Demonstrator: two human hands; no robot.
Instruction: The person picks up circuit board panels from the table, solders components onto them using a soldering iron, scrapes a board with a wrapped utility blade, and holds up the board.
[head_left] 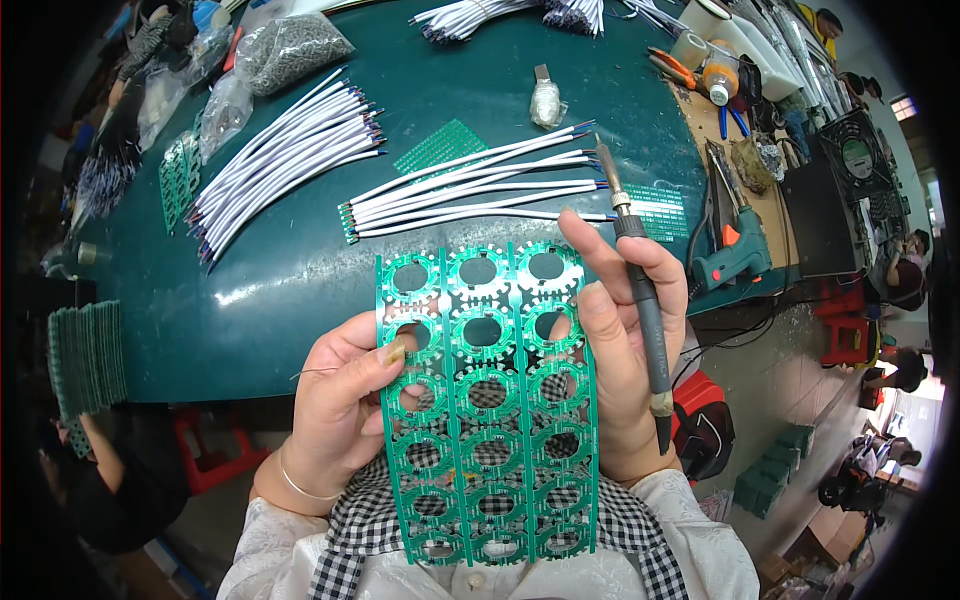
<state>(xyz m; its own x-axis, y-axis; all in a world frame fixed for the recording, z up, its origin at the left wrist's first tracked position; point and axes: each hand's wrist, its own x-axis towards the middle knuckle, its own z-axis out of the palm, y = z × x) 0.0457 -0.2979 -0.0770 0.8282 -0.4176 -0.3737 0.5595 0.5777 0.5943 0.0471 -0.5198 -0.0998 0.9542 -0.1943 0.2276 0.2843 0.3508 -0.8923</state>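
the green circuit board panel (487, 400), a sheet of ring-shaped boards in three columns, stands upright at the centre of the view, over the person's lap. the left hand (345, 400) closes its grip on the panel's left edge, at about 9 o'clock of the panel, thumb across a ring in the second row. the right hand (622, 340) pinches the right edge at 3 o'clock, thumb on the front, and the same grip also clamps a soldering iron (640, 300) against the fingers, its tip pointing to 12 o'clock. beyond the panel, at 12 o'clock on the dark green surface (280, 290), lies a bundle of white wires (470, 195); a second bundle (285, 150) lies at 11 o'clock. a blue glue gun (735, 250) rests at 2 o'clock.
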